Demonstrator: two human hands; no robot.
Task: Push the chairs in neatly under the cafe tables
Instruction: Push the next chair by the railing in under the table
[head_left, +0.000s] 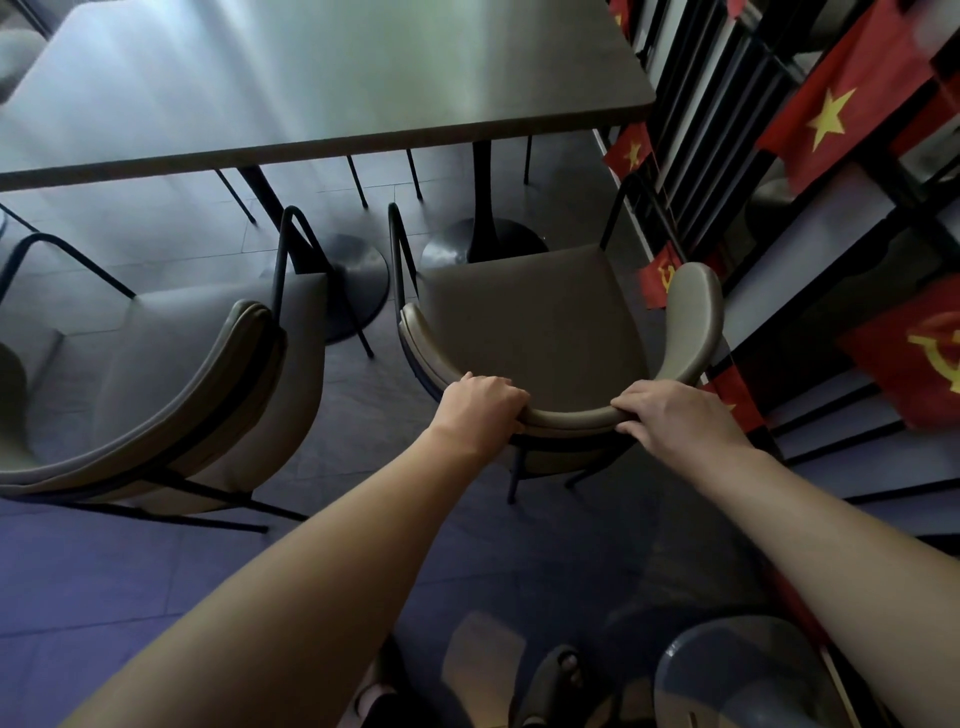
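Head view showed the left hand (480, 402) and right hand (670, 415) curled over the back rail of the grey-brown padded metal-framed chair (530, 322), its seat ahead of both grips, short of the grey rectangular cafe table (332, 93) straight beyond.

The person's 2 forearms are bare, with no sleeves showing, and a dark open-toed sandal (558, 675) covers 1 foot.
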